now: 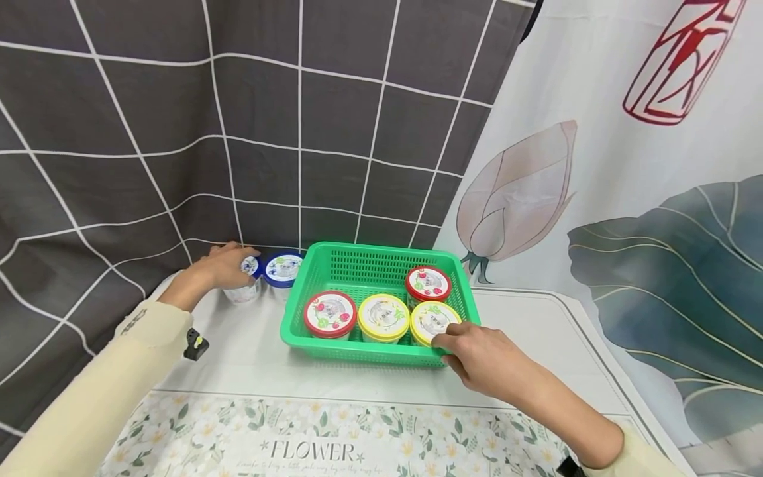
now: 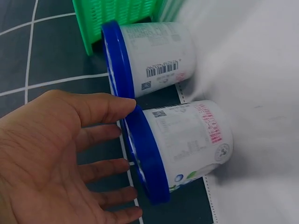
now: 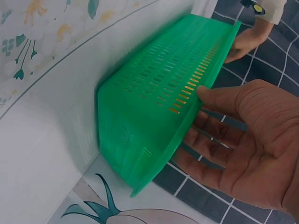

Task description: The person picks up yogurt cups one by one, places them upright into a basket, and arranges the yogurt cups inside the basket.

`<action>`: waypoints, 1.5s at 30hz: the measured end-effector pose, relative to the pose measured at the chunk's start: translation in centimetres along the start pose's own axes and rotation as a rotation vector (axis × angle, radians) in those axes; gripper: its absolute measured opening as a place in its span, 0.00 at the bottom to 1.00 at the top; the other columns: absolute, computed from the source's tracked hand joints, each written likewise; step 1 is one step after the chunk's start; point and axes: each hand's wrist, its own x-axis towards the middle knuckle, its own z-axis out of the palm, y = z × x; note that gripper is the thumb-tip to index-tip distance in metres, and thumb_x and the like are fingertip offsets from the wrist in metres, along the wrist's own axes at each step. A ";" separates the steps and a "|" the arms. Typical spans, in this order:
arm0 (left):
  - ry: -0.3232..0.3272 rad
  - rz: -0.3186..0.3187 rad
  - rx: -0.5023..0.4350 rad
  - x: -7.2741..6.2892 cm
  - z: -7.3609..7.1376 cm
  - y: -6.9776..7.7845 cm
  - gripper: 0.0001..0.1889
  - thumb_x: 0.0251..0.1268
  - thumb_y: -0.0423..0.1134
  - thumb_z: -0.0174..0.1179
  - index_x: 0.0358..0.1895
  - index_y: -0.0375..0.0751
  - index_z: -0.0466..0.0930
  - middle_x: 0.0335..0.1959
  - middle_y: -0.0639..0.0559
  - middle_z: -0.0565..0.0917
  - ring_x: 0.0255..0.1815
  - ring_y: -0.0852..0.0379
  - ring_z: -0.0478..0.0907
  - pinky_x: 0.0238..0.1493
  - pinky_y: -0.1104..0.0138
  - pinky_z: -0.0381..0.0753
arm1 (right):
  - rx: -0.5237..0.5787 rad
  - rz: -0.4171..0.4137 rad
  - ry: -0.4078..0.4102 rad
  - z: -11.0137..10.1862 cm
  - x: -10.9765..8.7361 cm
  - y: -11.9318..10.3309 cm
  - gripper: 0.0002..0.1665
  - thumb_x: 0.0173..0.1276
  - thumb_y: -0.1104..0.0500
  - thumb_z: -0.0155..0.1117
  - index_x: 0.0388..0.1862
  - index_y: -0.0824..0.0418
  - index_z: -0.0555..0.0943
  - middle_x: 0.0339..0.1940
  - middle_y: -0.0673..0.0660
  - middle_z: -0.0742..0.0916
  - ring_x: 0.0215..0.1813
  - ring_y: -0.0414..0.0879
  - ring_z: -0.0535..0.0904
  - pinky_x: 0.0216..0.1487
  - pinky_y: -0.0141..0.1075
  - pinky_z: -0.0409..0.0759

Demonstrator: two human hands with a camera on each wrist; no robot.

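Observation:
In the head view my left hand (image 1: 224,266) is over a white tub with a blue lid (image 1: 250,267) at the back left. The left wrist view shows its thumb at the rim of that tub's lid (image 2: 145,154), the other fingers spread loosely beside the lid. A second blue-lidded tub (image 1: 283,267) stands between it and the green basket (image 1: 372,355). My right hand (image 1: 485,358) pinches the basket's front rim near the right corner, thumb outside and fingers inside, close to a yellow-lidded tub (image 1: 434,319). The basket also holds another yellow-lidded tub (image 1: 384,317) and two red-lidded tubs (image 1: 330,313).
The basket stands on a white table surface (image 1: 238,361) with a flower-print strip (image 1: 316,430) along the front. Behind hangs a dark curtain with white grid lines (image 1: 334,132). A white cloth with plant prints (image 1: 596,232) hangs at the right.

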 end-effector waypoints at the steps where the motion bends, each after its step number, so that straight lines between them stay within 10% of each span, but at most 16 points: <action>1: -0.008 -0.005 0.000 -0.2 0.0 0.1 0.40 0.69 0.42 0.69 0.82 0.31 0.70 0.80 0.18 0.66 0.77 0.11 0.63 0.74 0.16 0.66 | 0.001 0.001 -0.003 0.0 0.0 0.0 0.15 0.69 0.62 0.83 0.51 0.50 0.91 0.38 0.47 0.89 0.38 0.44 0.84 0.28 0.37 0.84; 45: -0.074 -0.029 -0.009 1.9 -1.1 -1.1 0.39 0.62 0.44 0.73 0.79 0.40 0.78 0.79 0.16 0.70 0.79 0.17 0.67 0.77 0.23 0.71 | 0.003 0.014 -0.022 -0.1 0.3 -0.2 0.15 0.70 0.63 0.83 0.51 0.50 0.91 0.38 0.47 0.89 0.39 0.44 0.85 0.29 0.37 0.85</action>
